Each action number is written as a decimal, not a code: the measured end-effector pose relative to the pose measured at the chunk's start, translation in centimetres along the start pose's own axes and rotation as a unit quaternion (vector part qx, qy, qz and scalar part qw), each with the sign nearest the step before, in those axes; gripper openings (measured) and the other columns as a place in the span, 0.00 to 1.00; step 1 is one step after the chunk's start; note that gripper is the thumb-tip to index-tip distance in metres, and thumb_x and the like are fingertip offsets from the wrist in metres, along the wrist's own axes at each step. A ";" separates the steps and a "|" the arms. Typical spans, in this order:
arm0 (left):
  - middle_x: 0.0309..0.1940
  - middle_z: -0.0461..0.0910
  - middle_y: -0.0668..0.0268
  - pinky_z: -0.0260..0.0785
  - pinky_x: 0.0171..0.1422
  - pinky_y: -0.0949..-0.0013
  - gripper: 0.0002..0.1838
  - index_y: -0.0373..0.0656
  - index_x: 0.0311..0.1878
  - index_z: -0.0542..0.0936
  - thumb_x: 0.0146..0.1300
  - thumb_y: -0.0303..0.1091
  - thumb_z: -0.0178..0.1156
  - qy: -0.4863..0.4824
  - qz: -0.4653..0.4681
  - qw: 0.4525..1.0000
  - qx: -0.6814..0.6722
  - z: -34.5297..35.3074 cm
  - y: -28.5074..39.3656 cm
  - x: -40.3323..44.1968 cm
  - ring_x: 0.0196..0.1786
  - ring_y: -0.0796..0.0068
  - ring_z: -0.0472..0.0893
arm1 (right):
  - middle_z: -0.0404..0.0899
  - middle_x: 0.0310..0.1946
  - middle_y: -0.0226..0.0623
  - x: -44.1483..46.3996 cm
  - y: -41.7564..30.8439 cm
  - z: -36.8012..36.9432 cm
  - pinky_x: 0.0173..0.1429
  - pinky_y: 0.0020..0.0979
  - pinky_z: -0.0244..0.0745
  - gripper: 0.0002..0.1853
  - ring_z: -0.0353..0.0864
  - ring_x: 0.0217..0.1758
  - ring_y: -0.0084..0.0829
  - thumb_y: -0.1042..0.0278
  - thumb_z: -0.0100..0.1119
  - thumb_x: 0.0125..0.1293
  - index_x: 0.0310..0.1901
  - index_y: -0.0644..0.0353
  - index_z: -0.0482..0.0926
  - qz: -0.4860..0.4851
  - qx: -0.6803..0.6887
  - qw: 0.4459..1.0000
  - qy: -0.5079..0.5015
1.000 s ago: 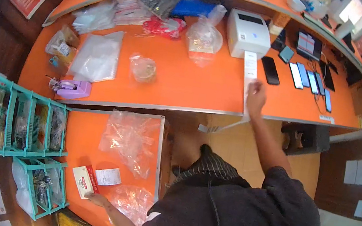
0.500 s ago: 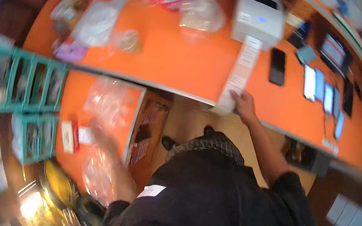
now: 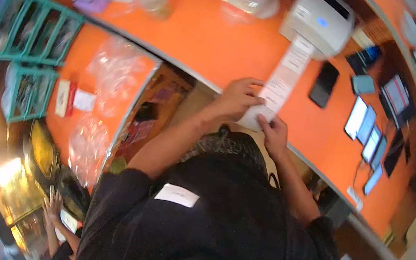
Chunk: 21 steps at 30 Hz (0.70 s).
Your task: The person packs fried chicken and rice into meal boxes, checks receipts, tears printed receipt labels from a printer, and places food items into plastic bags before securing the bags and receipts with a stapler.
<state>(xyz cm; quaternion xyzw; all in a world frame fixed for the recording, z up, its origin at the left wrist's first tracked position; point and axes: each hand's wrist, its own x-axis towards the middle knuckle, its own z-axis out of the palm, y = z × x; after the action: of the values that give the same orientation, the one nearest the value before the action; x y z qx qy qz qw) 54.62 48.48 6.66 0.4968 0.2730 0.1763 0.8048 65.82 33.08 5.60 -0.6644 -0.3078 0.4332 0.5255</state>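
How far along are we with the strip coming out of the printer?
Printed, it seems: the strip bears print and reaches out of the printer. In hand: its lower end, with the left hand and right hand at it. Left to do, probably: tearing it off, since it runs unbroken up to the printer.

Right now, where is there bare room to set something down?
The widest bare patch is on the orange counter, between the small clear pack and the paper strip. A smaller one runs from the black phone to the front edge. It is crowded around the lit phones and screen; plastic bags cover much of the side table.
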 end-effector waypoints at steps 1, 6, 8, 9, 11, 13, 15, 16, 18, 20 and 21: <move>0.38 0.86 0.56 0.76 0.42 0.72 0.26 0.33 0.60 0.74 0.59 0.25 0.70 0.001 -0.025 0.998 0.062 -0.1 0.7 -0.7 0.41 0.74 0.84 | 0.84 0.40 0.35 -0.4 -0.7 0.3 0.46 0.31 0.79 0.12 0.81 0.41 0.24 0.66 0.62 0.72 0.50 0.64 0.81 -0.016 0.093 0.996 0.001; 0.37 0.86 0.59 0.74 0.43 0.73 0.23 0.33 0.57 0.75 0.60 0.26 0.70 0.018 -0.018 0.994 0.108 0.7 1.1 -1.9 0.40 0.77 0.83 | 0.82 0.41 0.33 0.0 -0.2 -0.9 0.45 0.29 0.81 0.11 0.82 0.40 0.24 0.68 0.61 0.72 0.50 0.64 0.77 -0.007 0.187 0.979 0.077; 0.36 0.86 0.60 0.74 0.43 0.74 0.22 0.34 0.56 0.75 0.61 0.26 0.70 0.024 -0.009 0.992 0.122 0.7 0.4 -1.8 0.39 0.77 0.83 | 0.82 0.41 0.33 0.2 -1.2 -1.3 0.44 0.28 0.81 0.11 0.82 0.38 0.23 0.67 0.61 0.73 0.50 0.63 0.77 0.019 0.191 0.977 0.096; 0.35 0.86 0.60 0.74 0.43 0.74 0.22 0.34 0.56 0.75 0.61 0.25 0.70 0.022 -0.015 0.993 0.115 0.6 0.2 -1.7 0.39 0.77 0.83 | 0.82 0.41 0.33 0.5 -1.1 -1.5 0.43 0.28 0.82 0.11 0.82 0.37 0.23 0.66 0.61 0.73 0.50 0.63 0.78 0.033 0.199 0.974 0.102; 0.34 0.85 0.62 0.74 0.43 0.74 0.22 0.34 0.56 0.74 0.61 0.25 0.70 0.020 -0.025 0.994 0.103 0.4 -0.1 -1.7 0.39 0.77 0.83 | 0.82 0.40 0.33 1.5 -0.9 -1.8 0.43 0.29 0.83 0.11 0.82 0.36 0.23 0.66 0.61 0.73 0.50 0.63 0.78 0.058 0.217 0.968 0.109; 0.31 0.84 0.64 0.75 0.44 0.75 0.22 0.34 0.56 0.74 0.61 0.25 0.70 0.021 -0.012 0.993 0.114 0.2 -0.7 -1.5 0.37 0.77 0.83 | 0.82 0.41 0.32 2.0 -1.3 -1.6 0.41 0.28 0.81 0.09 0.82 0.37 0.23 0.66 0.60 0.73 0.48 0.62 0.79 0.066 0.223 0.965 0.119; 0.33 0.83 0.64 0.75 0.44 0.74 0.22 0.35 0.57 0.74 0.61 0.25 0.70 0.025 -0.009 0.990 0.136 0.1 -0.8 -1.4 0.38 0.77 0.83 | 0.81 0.40 0.32 2.5 -0.8 -1.5 0.39 0.27 0.81 0.08 0.82 0.36 0.23 0.66 0.60 0.73 0.46 0.61 0.79 0.063 0.218 0.966 0.119; 0.35 0.83 0.63 0.75 0.43 0.74 0.22 0.35 0.57 0.74 0.61 0.25 0.70 0.027 -0.011 0.988 0.154 0.1 -0.7 -1.4 0.39 0.77 0.83 | 0.82 0.39 0.31 2.8 0.2 -1.6 0.39 0.27 0.81 0.08 0.82 0.35 0.23 0.66 0.60 0.73 0.46 0.61 0.79 0.056 0.211 0.969 0.115; 0.40 0.82 0.61 0.76 0.45 0.72 0.23 0.36 0.58 0.74 0.60 0.25 0.70 0.072 0.031 0.976 0.201 0.7 -0.6 -1.4 0.44 0.74 0.82 | 0.82 0.37 0.30 2.9 0.5 -1.7 0.37 0.27 0.81 0.08 0.82 0.34 0.22 0.66 0.60 0.73 0.46 0.61 0.79 0.051 0.208 0.971 0.110; 0.46 0.81 0.58 0.76 0.49 0.68 0.25 0.37 0.59 0.74 0.59 0.25 0.70 0.157 0.119 0.946 0.258 1.9 -0.4 -1.5 0.50 0.71 0.82 | 0.82 0.35 0.30 2.9 0.5 -1.7 0.36 0.28 0.81 0.08 0.81 0.33 0.22 0.66 0.60 0.73 0.45 0.61 0.79 0.058 0.216 0.969 0.106; 0.47 0.80 0.58 0.75 0.51 0.65 0.24 0.37 0.58 0.75 0.58 0.26 0.70 0.164 0.179 0.915 0.323 2.2 0.2 -1.5 0.51 0.68 0.80 | 0.82 0.35 0.30 3.1 1.0 -1.7 0.37 0.27 0.80 0.08 0.81 0.34 0.21 0.66 0.60 0.73 0.46 0.62 0.79 0.060 0.215 0.969 0.109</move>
<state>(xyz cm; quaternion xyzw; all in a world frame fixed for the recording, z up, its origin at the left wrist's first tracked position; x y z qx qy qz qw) 54.82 46.17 8.03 0.7345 0.3495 0.2983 0.4993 68.65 34.77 3.95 -0.5962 -0.1084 0.4449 0.6594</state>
